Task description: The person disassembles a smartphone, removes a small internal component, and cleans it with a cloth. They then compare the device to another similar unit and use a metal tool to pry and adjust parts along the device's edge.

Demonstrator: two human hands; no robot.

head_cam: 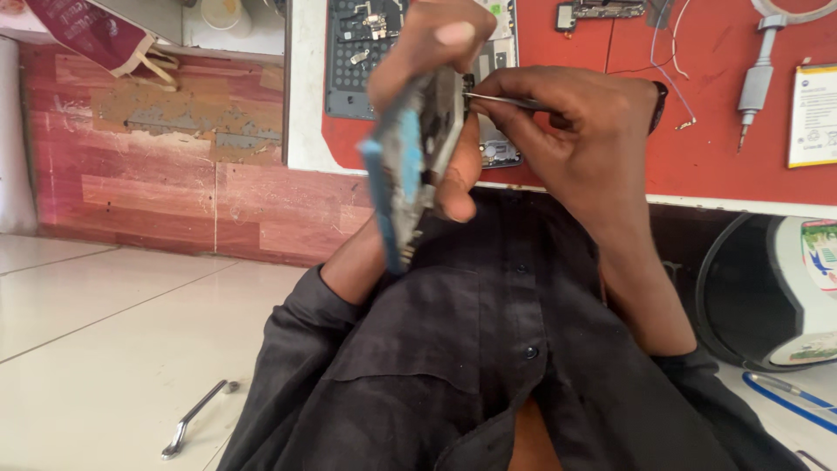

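Note:
My left hand holds a blue-edged phone edge-on, close to the camera, with its open back turned to the right. My right hand pinches thin metal tweezers whose tip touches the phone's inside near its upper edge. Both forearms rise from the dark sleeves of my black buttoned shirt. The phone's screen side is hidden from view.
Behind my hands is a red work mat with a dark phone frame, small circuit parts, wires, a grey tool and a white battery. A metal handle lies on the pale tiled floor. A black-and-white round object sits at right.

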